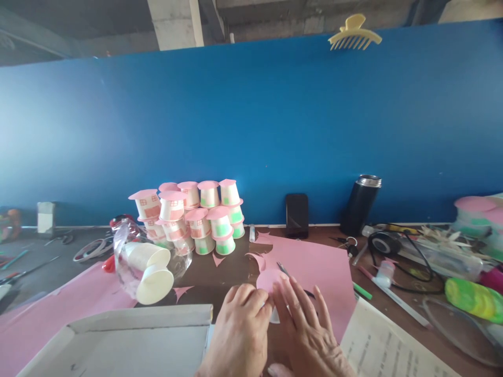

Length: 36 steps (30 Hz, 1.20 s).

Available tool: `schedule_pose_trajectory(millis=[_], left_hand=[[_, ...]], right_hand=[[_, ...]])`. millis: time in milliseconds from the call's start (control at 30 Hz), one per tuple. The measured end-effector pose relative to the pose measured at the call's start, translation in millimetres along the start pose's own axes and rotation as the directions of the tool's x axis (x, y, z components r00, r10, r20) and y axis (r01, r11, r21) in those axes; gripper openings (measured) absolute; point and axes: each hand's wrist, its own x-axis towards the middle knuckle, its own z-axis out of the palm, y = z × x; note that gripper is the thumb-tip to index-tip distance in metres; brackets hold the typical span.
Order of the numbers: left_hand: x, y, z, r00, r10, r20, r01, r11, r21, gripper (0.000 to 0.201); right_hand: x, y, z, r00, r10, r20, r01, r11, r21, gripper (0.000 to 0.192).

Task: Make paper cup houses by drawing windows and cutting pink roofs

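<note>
Between my hands is a round pink paper disc [268, 280]. Below it a small white piece [274, 315] shows, which looks like the side of a paper cup; most of it is hidden. My left hand [241, 327] is closed around this piece, its fingers curled by the disc's near left edge. The fingers of my right hand [304, 319] are stretched out, with the fingertips lying on the disc's right side. Under and behind the hands lies a pink paper sheet [314, 264] with curved cut-outs, and a dark pointed tool [282, 268] rests on it, partly covered.
Stacked paper cups [204, 242] with pink tops stand at back left. Nearer are plain cups [155, 283] in clear plastic and a white box [129, 340]. A phone [297, 214] and black flask [359, 207] stand by the blue partition [251, 120]. Clutter and a written sheet [381, 345] lie right.
</note>
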Motion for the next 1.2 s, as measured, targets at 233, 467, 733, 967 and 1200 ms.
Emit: schedule_pose_trajectory(millis=[233,467,733,967,1200], left_hand=[[0.3,0.8,-0.4,1.000,0.000,0.023,0.000,1.000,-0.012,0.023],[0.5,0.9,-0.5,1.000,-0.003,0.013,0.003,1.000,-0.027,0.023],[1.4,-3.9,-0.7,1.000,0.003,-0.010,-0.003,0.999,-0.042,0.022],[4.0,-11.3,-9.4,0.998,-0.028,0.052,0.030,0.998,-0.049,0.028],[3.7,-14.1,-11.7,0.997,-0.025,0.069,0.027,0.999,-0.026,0.025]], right_hand=[[1.0,-0.5,-2.4,0.999,-0.005,0.043,0.006,1.000,-0.019,0.068],[1.4,-0.8,-6.5,0.996,0.032,0.081,-0.036,0.998,0.042,0.085],[10.9,21.9,-5.5,0.954,0.211,0.213,-0.233,0.969,0.082,0.090],[8.1,45.8,4.0,0.925,0.116,0.361,-0.182,0.971,0.155,0.091],[4.0,38.7,6.7,0.941,0.082,0.328,-0.156,0.966,0.207,0.100]])
